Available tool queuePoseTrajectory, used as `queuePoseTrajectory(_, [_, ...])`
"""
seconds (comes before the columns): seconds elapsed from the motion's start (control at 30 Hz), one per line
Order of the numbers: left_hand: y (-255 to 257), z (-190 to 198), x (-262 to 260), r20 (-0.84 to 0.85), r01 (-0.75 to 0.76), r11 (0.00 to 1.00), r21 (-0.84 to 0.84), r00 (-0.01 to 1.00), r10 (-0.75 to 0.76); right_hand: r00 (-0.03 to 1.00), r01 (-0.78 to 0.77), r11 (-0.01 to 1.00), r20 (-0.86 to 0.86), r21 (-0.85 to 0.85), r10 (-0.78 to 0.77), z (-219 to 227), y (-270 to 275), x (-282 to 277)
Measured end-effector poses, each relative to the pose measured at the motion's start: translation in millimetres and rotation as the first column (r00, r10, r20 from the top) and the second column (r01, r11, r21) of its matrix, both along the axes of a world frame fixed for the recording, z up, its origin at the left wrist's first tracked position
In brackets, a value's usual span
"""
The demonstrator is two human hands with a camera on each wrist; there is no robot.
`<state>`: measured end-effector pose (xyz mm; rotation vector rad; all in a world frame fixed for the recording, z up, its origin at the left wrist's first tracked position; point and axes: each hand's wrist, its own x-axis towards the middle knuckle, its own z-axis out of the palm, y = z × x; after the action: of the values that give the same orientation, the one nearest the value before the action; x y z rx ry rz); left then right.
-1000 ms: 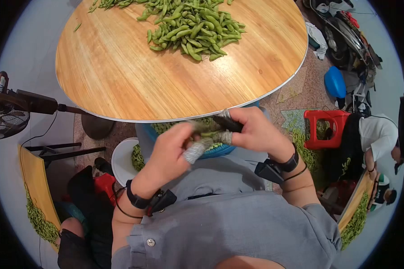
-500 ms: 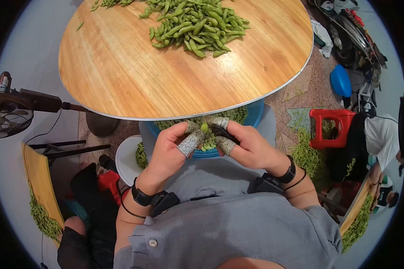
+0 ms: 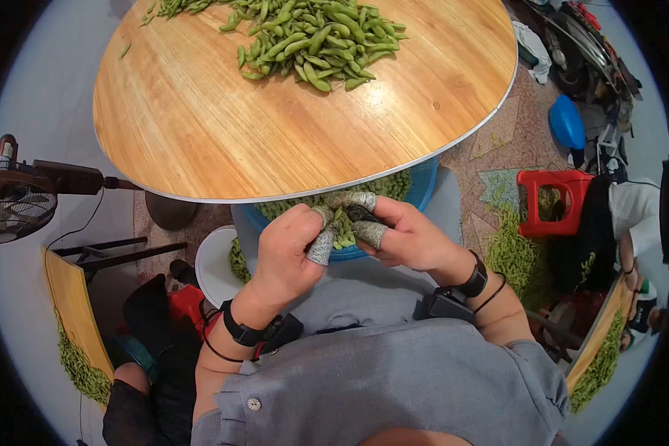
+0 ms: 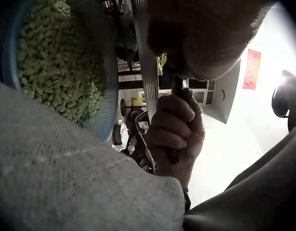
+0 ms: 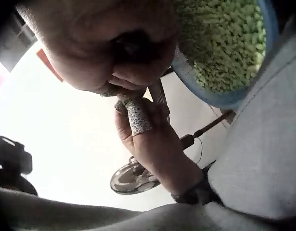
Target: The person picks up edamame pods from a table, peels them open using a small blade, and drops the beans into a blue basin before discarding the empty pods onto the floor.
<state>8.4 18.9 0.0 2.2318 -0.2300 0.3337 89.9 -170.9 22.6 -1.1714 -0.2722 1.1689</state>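
Both hands meet over a blue basket (image 3: pixel 426 186) of shelled green beans (image 4: pixel 61 72) at the table's near edge. Grey speckled wraps cover the thumbs and index fingers. My left hand (image 3: pixel 284 249) has curled fingers and pinches a green bean pod (image 3: pixel 340 216), mostly hidden between the fingertips. My right hand (image 3: pixel 416 241) grips a small dark-handled tool (image 3: pixel 362 214), its tip close against the pod. In the left wrist view the tool's handle runs through the curled right fingers (image 4: pixel 172 125); what kind of tool it is I cannot tell.
A heap of bean pods (image 3: pixel 312 48) lies on the round wooden table (image 3: pixel 275 141). At left stand a fan (image 3: pixel 18 193) and a white bucket (image 3: pixel 212 279). To the right are a red stool (image 3: pixel 528 204), pods on the floor (image 3: pixel 513 256) and another person (image 3: pixel 632 215).
The left hand, blurred a second ago, came in to the right hand's fingertips with a green pod showing between them. Now the fingers close in tighter and less of the pod shows.
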Motion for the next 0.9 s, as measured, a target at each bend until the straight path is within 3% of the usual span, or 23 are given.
queuePoseTrajectory(0.03, [0, 1, 0, 0.059, 0.006, 0.999, 0.042, 0.998, -0.009, 1.000, 0.000, 1.000, -0.004, 0.000, 0.000, -3, -1, 0])
queuePoseTrajectory(0.07, [-1, 4, -1, 0.056, 0.006, 0.999, 0.042, 0.998, -0.009, 0.991, -0.006, 0.999, -0.135, 0.035, 0.011, -6, -3, -1])
queuePoseTrajectory(0.1, [-3, 9, -3, -0.246, -0.074, 0.926, -0.370, 0.969, -0.021, 0.965, -0.007, 0.998, -0.263, 0.069, 0.025, -8, -4, -1])
queuePoseTrajectory(0.13, [-5, 12, -5, -0.493, -0.263, 0.692, -0.672, 0.856, -0.154, 0.964, -0.007, 0.998, -0.266, 0.069, 0.025, -10, -4, -1])
queuePoseTrajectory(0.17, [-5, 6, -6, -0.496, -0.265, 0.692, -0.672, 0.854, -0.155, 0.924, -0.009, 0.994, -0.379, 0.112, 0.051, -10, -4, -1])
queuePoseTrajectory(0.2, [-5, -7, -8, -0.447, -0.336, 0.330, -0.882, 0.818, -0.363, 0.871, -0.005, 0.988, -0.485, 0.156, 0.081, -11, -4, -1])
queuePoseTrajectory(0.23, [-4, -19, -9, -0.309, -0.412, -0.084, -0.907, 0.791, -0.528, 0.871, -0.003, 0.988, -0.485, 0.157, 0.080, -12, -4, -2])
queuePoseTrajectory(0.27, [-6, -28, -9, -0.188, -0.362, -0.198, -0.911, 0.793, -0.580, 0.806, 0.033, 0.987, -0.588, 0.157, 0.067, -14, -4, -3])
queuePoseTrajectory(0.3, [-6, -32, -9, -0.188, -0.361, -0.197, -0.912, 0.792, -0.581, 0.730, 0.068, 0.986, -0.681, 0.153, 0.056, -15, -4, -4])
queuePoseTrajectory(0.37, [-6, -35, -8, -0.148, -0.347, -0.230, -0.909, 0.786, -0.600, 0.760, 0.073, 0.989, -0.650, 0.126, 0.026, -18, -4, -2])
queuePoseTrajectory(0.4, [-5, -34, -7, -0.147, -0.347, -0.231, -0.909, 0.785, -0.602, 0.786, 0.080, 0.992, -0.618, 0.099, -0.001, -19, -5, -2])
queuePoseTrajectory(0.43, [-3, -32, -5, -0.375, -0.351, 0.146, -0.925, 0.778, -0.504, 0.787, 0.082, 0.992, -0.617, 0.099, -0.004, -18, -5, -2])
queuePoseTrajectory(0.47, [-2, -28, -3, -0.545, -0.348, 0.502, -0.792, 0.773, -0.324, 0.848, 0.055, 0.998, -0.529, 0.040, -0.026, -16, -5, -2])
queuePoseTrajectory(0.5, [-2, -24, -2, -0.546, -0.344, 0.507, -0.790, 0.772, -0.327, 0.899, 0.037, 0.999, -0.436, -0.022, -0.043, -13, -5, -3])
queuePoseTrajectory(0.53, [-4, -20, -2, -0.474, -0.232, 0.777, -0.585, 0.875, -0.095, 0.898, 0.047, 0.999, -0.436, -0.017, -0.049, -12, -4, -3])
queuePoseTrajectory(0.57, [-7, -14, -1, -0.298, -0.171, 0.946, -0.275, 0.951, 0.085, 0.921, 0.038, 0.998, -0.387, -0.042, -0.051, -10, -4, -3])
queuePoseTrajectory(0.6, [-9, -7, 0, -0.248, -0.181, 0.974, -0.138, 0.958, 0.143, 0.940, 0.031, 0.997, -0.336, -0.068, -0.052, -8, -3, -4])
queuePoseTrajectory(0.63, [-8, -8, 1, -0.247, -0.172, 0.976, -0.133, 0.960, 0.135, 0.940, 0.040, 0.997, -0.336, -0.063, -0.059, -5, -2, -6])
queuePoseTrajectory(0.67, [-5, -9, 1, -0.067, -0.106, 0.987, 0.118, 0.991, 0.114, 0.957, 0.032, 0.995, -0.286, -0.091, -0.057, -3, -1, -7])
queuePoseTrajectory(0.7, [-3, -10, 0, 0.105, -0.081, 0.927, 0.367, 0.993, 0.045, 0.971, 0.025, 0.992, -0.234, -0.120, -0.053, -1, 0, -8])
queuePoseTrajectory(0.9, [-12, -11, 5, 0.269, -0.144, 0.857, 0.495, 0.963, 0.006, 0.992, 0.079, 0.991, -0.089, -0.108, -0.088, 0, 1, -11])
